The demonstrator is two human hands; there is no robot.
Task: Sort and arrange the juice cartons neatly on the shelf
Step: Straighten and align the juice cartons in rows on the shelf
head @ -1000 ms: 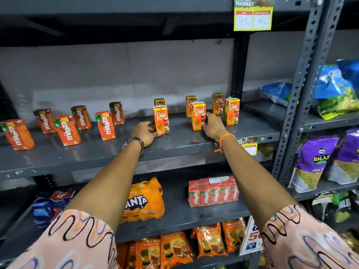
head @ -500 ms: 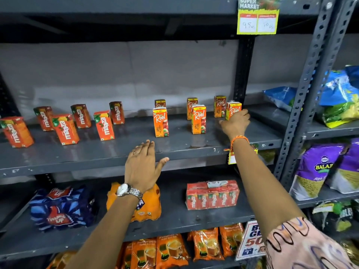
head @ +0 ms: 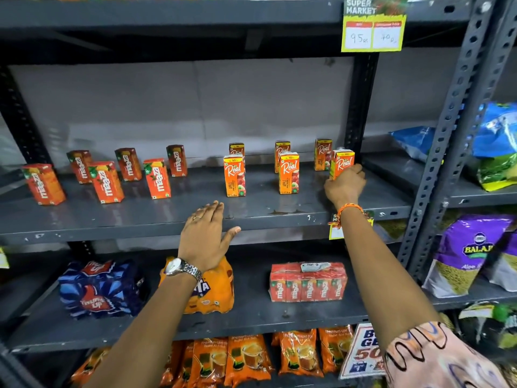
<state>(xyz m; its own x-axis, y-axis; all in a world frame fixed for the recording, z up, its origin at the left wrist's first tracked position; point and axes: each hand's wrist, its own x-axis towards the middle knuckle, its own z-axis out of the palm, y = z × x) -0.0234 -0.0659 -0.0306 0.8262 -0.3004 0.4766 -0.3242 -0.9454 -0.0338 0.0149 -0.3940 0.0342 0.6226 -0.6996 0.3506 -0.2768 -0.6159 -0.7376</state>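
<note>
On the grey metal shelf [head: 195,219] stand two groups of small juice cartons. Several red Maaza cartons [head: 156,179] fill the left half in two loose rows. Several orange Real apple cartons [head: 234,175] stand on the right half, front and back. My right hand [head: 345,184] is closed around the lower part of the rightmost front Real carton [head: 342,162], next to the dark upright post. My left hand [head: 205,233] hovers flat and open over the shelf's front edge, holding nothing, with a watch on its wrist.
A yellow price tag [head: 373,26] hangs from the shelf above. Below are a blue Thums Up pack [head: 96,289], an orange Fanta pack [head: 215,289] and a wrapped Maaza multipack [head: 307,282]. Snack bags [head: 470,253] fill the rack on the right. Tea packets [head: 246,357] line the bottom.
My left hand let go of a Real carton and pulled back to the shelf's front edge. My right hand moved from the middle Real carton to the rightmost one and gripped it.
</note>
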